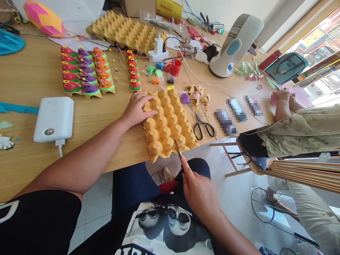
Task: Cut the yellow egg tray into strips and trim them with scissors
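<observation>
A yellow pulp egg tray [170,118] lies at the table's front edge, its near side jutting slightly over. My left hand [138,109] grips the tray's far left corner, with thumb and fingers over the raised cups. In my right hand [199,189] is a slim knife [178,148], index finger stretched along its back. The blade tip touches the tray's near edge between two cups; most of the handle is hidden in my palm. Black-handled scissors [203,126] rest just right of the tray.
Painted egg-tray pieces [87,72] stand at the left behind a white power bank [54,119]. Another egg tray [122,32], a red cup [175,67] and a white fan [235,46] are farther back. Carton scraps [198,95] lie beyond the scissors. Another person's hands [283,99] are at the right.
</observation>
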### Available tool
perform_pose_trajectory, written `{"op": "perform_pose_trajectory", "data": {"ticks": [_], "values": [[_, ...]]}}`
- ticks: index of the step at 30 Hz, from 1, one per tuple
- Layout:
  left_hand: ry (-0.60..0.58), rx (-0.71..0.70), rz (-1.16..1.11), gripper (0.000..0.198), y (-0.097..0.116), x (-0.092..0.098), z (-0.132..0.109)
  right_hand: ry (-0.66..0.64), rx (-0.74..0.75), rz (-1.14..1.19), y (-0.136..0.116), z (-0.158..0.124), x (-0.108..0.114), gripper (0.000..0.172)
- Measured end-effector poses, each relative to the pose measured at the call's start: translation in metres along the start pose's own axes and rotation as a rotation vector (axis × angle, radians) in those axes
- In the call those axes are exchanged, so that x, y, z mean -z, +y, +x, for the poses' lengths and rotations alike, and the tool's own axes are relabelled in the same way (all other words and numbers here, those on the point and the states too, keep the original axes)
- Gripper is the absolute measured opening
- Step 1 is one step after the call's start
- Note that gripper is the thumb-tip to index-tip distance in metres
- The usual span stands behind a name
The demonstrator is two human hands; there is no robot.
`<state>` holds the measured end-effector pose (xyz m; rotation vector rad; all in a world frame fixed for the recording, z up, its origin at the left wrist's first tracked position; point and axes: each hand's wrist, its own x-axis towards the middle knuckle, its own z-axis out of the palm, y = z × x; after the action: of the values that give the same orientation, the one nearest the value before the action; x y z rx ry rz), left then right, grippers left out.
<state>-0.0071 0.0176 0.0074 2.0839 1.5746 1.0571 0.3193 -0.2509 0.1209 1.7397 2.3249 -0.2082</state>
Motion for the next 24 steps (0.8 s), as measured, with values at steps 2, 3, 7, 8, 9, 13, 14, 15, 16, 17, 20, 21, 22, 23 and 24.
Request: {"op": "perform_pose_trajectory", "data": {"ticks": [2, 3, 7, 8, 9, 13, 14, 15, 16, 17, 20, 21, 22, 23, 24], "values": [[-0.004, 0.009, -0.001, 0.071, 0.002, 0.001, 0.0, 0.01, -0.01, 0.013, -0.003, 0.007, -0.002, 0.074], [-0.005, 0.014, -0.001, 0.07, 0.003, 0.002, 0.0, 0.011, -0.014, 0.017, -0.003, 0.01, -0.002, 0.073], [-0.004, 0.042, -0.008, 0.069, 0.007, 0.004, -0.001, 0.003, -0.004, 0.018, -0.001, 0.005, -0.006, 0.073], [-0.005, 0.048, -0.01, 0.069, 0.008, 0.004, -0.002, 0.0, 0.002, 0.017, 0.0, 0.0, -0.008, 0.073], [-0.006, 0.052, -0.013, 0.068, 0.008, 0.004, -0.002, -0.006, 0.007, 0.016, 0.001, -0.004, -0.01, 0.073], [-0.013, 0.049, -0.022, 0.065, 0.009, 0.004, -0.001, -0.052, 0.0, 0.019, -0.001, -0.006, -0.01, 0.072], [-0.014, 0.048, -0.02, 0.065, 0.009, 0.005, -0.001, -0.065, -0.008, 0.021, -0.003, -0.002, -0.008, 0.072], [-0.014, 0.048, -0.018, 0.065, 0.009, 0.005, -0.001, -0.078, -0.02, 0.023, -0.005, 0.003, -0.006, 0.073], [-0.014, 0.049, -0.016, 0.066, 0.009, 0.005, -0.001, -0.09, -0.035, 0.026, -0.007, 0.008, -0.003, 0.073], [-0.014, 0.05, -0.014, 0.067, 0.009, 0.005, -0.001, -0.105, -0.046, 0.031, -0.008, 0.013, 0.0, 0.073], [-0.013, 0.051, -0.013, 0.066, 0.01, 0.005, -0.001, -0.135, -0.061, 0.053, -0.009, 0.02, 0.005, 0.074], [-0.012, 0.053, -0.014, 0.066, 0.01, 0.005, -0.001, -0.14, -0.059, 0.061, -0.008, 0.02, 0.006, 0.074], [-0.01, 0.055, -0.016, 0.066, 0.01, 0.005, -0.001, -0.146, -0.057, 0.068, -0.007, 0.019, 0.006, 0.075], [-0.008, 0.056, -0.019, 0.066, 0.01, 0.005, -0.001, -0.149, -0.058, 0.075, -0.007, 0.018, 0.005, 0.076], [-0.007, 0.057, -0.023, 0.066, 0.01, 0.005, -0.001, -0.152, -0.063, 0.082, -0.007, 0.017, 0.004, 0.077]]}}
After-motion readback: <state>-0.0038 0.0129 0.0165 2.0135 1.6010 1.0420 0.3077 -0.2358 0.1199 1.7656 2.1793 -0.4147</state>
